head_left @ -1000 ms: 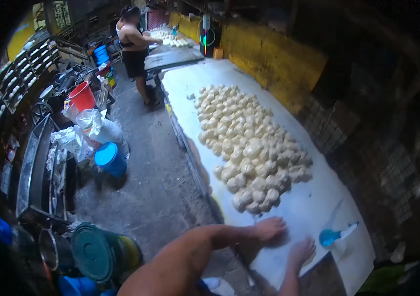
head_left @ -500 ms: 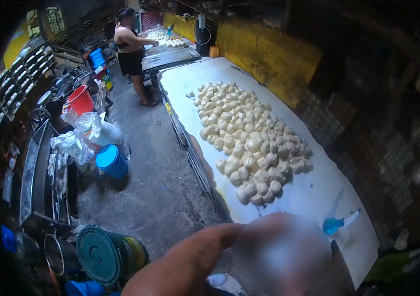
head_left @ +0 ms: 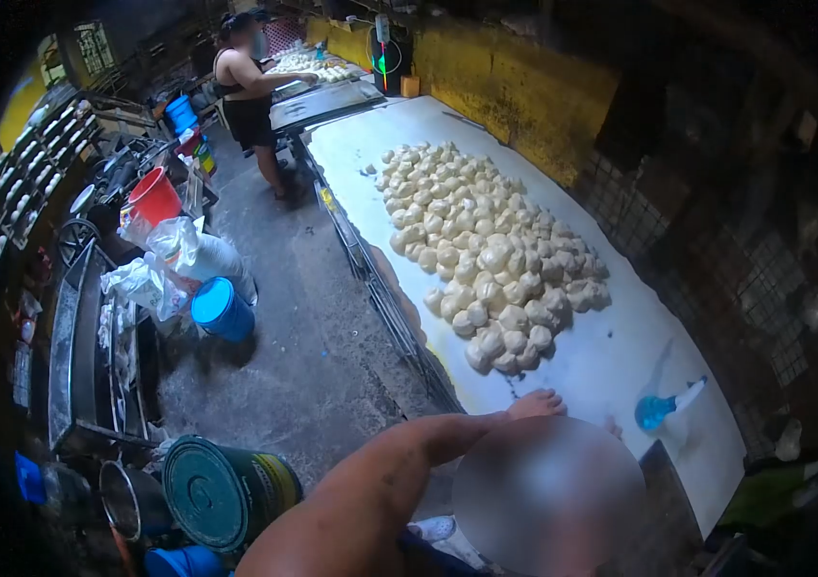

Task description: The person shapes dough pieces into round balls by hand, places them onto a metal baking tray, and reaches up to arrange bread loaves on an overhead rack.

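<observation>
My left hand [head_left: 536, 404] rests on the near end of the white tabletop [head_left: 577, 385], its fingers laid on the surface with nothing visible in them. A round blur hides part of its near side. Of my right hand [head_left: 613, 426], only a bit of fingers shows past the blur, so its grip is hidden. Beyond both hands lies a big heap of pale, smooth dough balls [head_left: 486, 250], stacked in the middle and touching one another. To the right of my hands is a translucent blue object with a pale narrow end [head_left: 656, 412].
Another person [head_left: 250, 101] stands at the far table by more dough pieces [head_left: 308, 65]. On the floor to the left are a green lidded drum [head_left: 207, 490], a blue lidded bucket [head_left: 222, 306], a red bucket [head_left: 154, 195] and white sacks [head_left: 202, 255]. A yellow wall [head_left: 515, 106] borders the table.
My left hand has come out from behind the blur onto the tabletop, and some right fingers now show. The view has shifted slightly. At the far table, the other person's arm has moved.
</observation>
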Motion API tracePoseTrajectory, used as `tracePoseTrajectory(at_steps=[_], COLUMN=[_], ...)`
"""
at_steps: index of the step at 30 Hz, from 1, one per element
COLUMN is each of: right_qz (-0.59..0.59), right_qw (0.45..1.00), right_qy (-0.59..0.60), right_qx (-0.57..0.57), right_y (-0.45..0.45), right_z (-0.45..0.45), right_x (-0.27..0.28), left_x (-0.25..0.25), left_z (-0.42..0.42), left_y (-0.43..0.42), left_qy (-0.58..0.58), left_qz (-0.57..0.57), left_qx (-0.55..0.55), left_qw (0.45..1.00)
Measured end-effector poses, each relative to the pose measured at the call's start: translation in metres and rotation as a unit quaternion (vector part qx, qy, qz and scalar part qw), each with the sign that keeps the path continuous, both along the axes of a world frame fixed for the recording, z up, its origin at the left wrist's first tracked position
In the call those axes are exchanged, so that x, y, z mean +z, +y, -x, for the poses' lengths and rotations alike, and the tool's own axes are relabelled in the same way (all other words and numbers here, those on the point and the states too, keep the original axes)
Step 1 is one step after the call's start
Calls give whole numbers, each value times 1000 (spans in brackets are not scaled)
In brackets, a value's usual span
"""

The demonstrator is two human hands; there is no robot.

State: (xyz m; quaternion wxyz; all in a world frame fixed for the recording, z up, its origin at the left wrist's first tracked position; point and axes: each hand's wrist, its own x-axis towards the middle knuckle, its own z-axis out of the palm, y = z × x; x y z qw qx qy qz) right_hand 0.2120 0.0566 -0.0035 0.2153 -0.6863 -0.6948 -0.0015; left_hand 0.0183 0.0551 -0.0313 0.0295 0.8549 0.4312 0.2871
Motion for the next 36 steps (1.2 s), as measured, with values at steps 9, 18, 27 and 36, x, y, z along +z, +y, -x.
tracePoseTrajectory(at_steps=[9, 18, 27, 36], right_qz=[-17, 28, -44, -179], right_qw=[998, 998, 999, 983], right_qy=[-50, -2, 0, -29], right_qx=[45, 61, -5, 23], right_y=[29, -54, -16, 51], right_z=[-20, -28, 23, -9], right_x=[-8, 8, 3, 3], left_x=[31, 34, 39, 60], left_z=[40, 58, 51, 17], left_y=[13, -58, -37, 39], left_qy=[-36, -64, -98, -31], left_qz=[-55, 28, 172, 12], left_qx=[-19, -53, -43, -80], left_qw=[998, 996, 979, 996])
